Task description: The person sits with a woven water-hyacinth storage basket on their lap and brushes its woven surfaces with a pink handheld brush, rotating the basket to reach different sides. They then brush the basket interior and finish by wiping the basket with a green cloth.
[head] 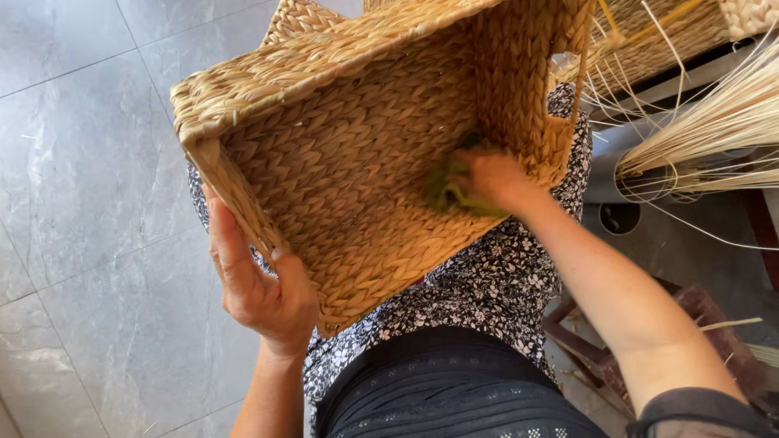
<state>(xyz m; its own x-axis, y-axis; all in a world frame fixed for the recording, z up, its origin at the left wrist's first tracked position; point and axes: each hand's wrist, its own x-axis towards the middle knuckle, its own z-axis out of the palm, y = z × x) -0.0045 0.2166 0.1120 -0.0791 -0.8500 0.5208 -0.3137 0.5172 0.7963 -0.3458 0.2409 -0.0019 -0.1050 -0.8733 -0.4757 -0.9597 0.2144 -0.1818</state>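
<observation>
Both hands are busy with one woven basket [349, 162]. The right hand [487, 177] is deep inside it, with the fingers closed on a green cloth [446, 193] which they press against the inner wall near the far corner. The left hand [261, 284] holds the near rim from outside; the thumb lies along the edge and the other fingers wrap under it, so this hand is clamped on the basket and keeps it tilted with the opening toward the camera.

The basket is rectangular, made of thick braided straw of golden colour, and it rests on the lap of the person, over a dress with small flowers [495, 284]. A handle opening [561, 63] is cut in its side wall, just above the right hand.

How far the wiping has come, I can judge only a little. The cloth is at one corner, and the large part of the inside bottom looks dry and without marks, so I cannot tell which parts are already wiped and which are left.

Around the person there is a grey tiled floor [81, 162] at the left. At the right lie bundles of pale straw [714, 122], and another woven piece [665, 32] is at the top edge.
</observation>
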